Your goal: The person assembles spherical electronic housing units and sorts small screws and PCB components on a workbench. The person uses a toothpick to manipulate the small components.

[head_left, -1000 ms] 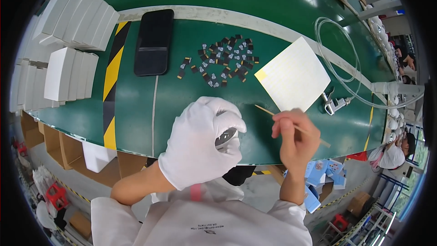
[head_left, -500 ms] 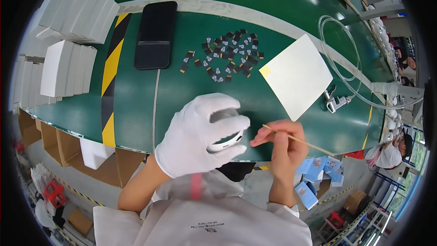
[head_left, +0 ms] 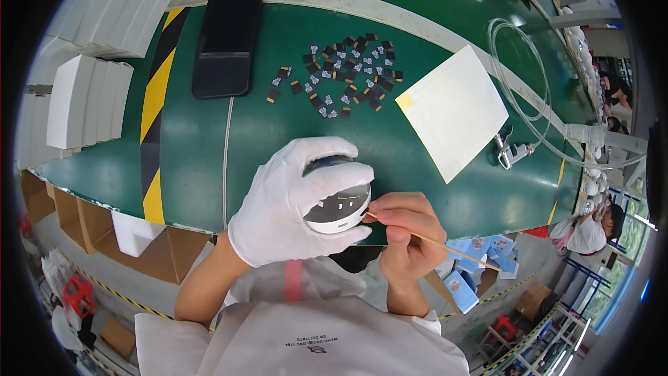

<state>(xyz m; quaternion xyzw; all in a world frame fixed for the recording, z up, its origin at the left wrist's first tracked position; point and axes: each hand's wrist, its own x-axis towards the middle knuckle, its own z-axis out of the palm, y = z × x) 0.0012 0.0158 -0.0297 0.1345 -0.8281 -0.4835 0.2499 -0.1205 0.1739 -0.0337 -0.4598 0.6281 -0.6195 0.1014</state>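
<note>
The ball point(head_left: 337, 211), white around a glossy black face, is held in front of the body, at the table's near edge, with its face tipped up and a small slot point(head_left: 342, 224) in its white rim toward 6 o'clock. Being round, it shows no clear long axis. The left hand point(head_left: 278, 205), gloved, is the nearer one: it comes in from 9 o'clock and grips the ball, two fingers spread over the top and the thumb along the underside. The right hand point(head_left: 410, 251), bare, is just beside the ball at 4 o'clock, its fingers pinched on a thin stick point(head_left: 443, 246). The stick's long axis runs from 10 to 4 o'clock, and its tip points up-left at the ball's rim, meeting it in this view at about 3 to 4 o'clock; whether the tip truly touches or sits in a hole, I cannot tell. Farther out, on the green table point(head_left: 188, 167), a scatter of small black cards point(head_left: 339, 76) lies at 12 o'clock from the ball, a phone point(head_left: 223, 73) at 11, white boxes point(head_left: 69, 108) at 10, a pale sheet point(head_left: 456, 111) between 1 and 2, and an air gun point(head_left: 510, 156) between 2 and 3.
</note>
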